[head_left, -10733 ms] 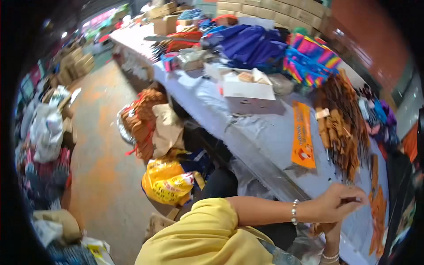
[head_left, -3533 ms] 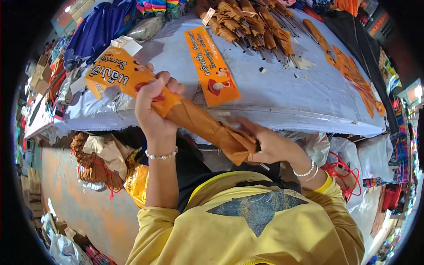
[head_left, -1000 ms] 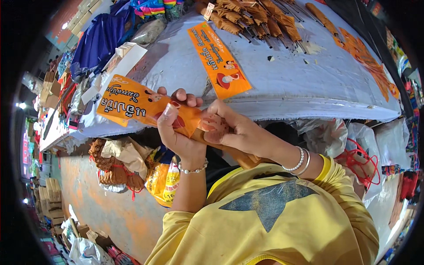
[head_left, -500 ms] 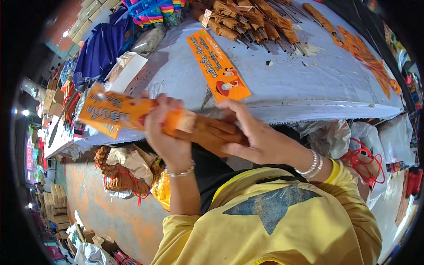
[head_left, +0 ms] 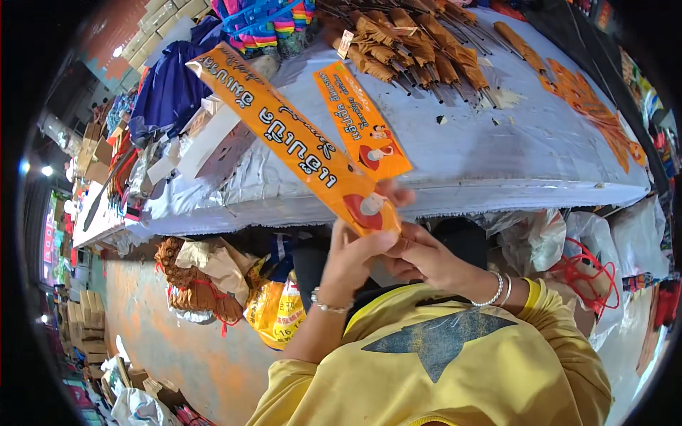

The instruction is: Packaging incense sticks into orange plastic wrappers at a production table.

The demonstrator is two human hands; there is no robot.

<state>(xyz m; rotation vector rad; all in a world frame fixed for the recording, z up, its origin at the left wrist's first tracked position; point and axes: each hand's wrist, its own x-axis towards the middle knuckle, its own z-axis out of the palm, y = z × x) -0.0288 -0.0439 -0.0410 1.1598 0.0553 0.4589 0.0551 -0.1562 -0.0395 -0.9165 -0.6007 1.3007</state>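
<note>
A long orange printed plastic sleeve (head_left: 284, 138) slants from upper left down to my hands, above the table's front edge. My left hand (head_left: 354, 259) is closed around its lower end, thumb on the front and fingertips showing past the far side. Against that same end, my right hand (head_left: 437, 263) is closed with its fingers pinched by the left thumb. No brown cloth shows at the sleeve now; whatever lies inside it is hidden. Just beyond it, a second orange printed sleeve (head_left: 362, 121) lies flat on the table.
Brown folded umbrellas (head_left: 419, 50) with dark metal ribs are heaped on the white-covered table (head_left: 483, 156). More orange sleeves (head_left: 593, 106) lie at the right. Dark blue cloth (head_left: 170, 92) sits at the left. Below, a yellow bag (head_left: 273, 309) and clear plastic bags (head_left: 529, 245) crowd the table's edge.
The sleeve has swung upright from lying leftward, and its lower end has moved right. The brown folded umbrella under my right hand is out of sight. Both hands have come together.
</note>
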